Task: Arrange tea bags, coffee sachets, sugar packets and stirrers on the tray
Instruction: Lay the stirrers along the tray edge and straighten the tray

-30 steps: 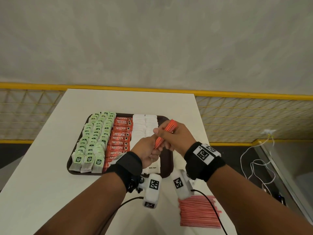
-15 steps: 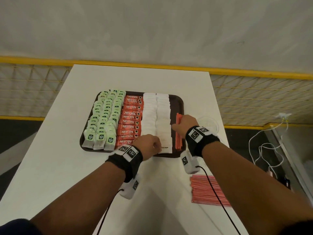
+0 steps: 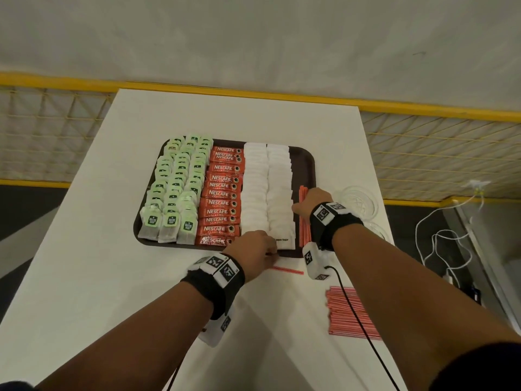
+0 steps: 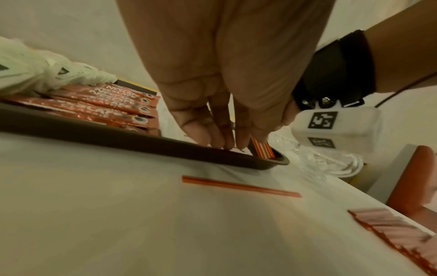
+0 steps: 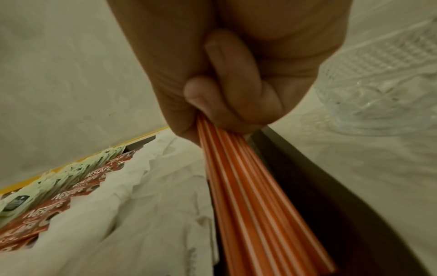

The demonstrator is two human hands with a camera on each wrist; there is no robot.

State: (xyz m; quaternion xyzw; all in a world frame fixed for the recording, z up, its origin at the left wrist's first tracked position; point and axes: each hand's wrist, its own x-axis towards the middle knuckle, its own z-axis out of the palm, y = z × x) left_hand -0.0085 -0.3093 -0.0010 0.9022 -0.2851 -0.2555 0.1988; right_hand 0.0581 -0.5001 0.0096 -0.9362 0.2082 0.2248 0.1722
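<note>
A bundle of orange stirrers [image 3: 304,218] is laid along the right inner edge of the tray [image 3: 308,165], clasped at its far end by the right hand [image 3: 310,203]; thumb and fingers are seen curled round the bundle in the right wrist view. The tray sits mid-table. Rows of tea bags [image 3: 174,187], coffee sachets [image 3: 222,194] and sugar packets [image 3: 267,190] are already set out, left to right. The left hand [image 3: 255,255] is placed at the tray's near rim, fingertips [image 4: 222,142] pressed down, nothing grasped. One loose stirrer [image 3: 287,270] lies on the table just before the tray; a stirrer pile [image 3: 346,314] remains near the table's near right corner. Judged: stirrers only partly placed, other rows done.
</note>
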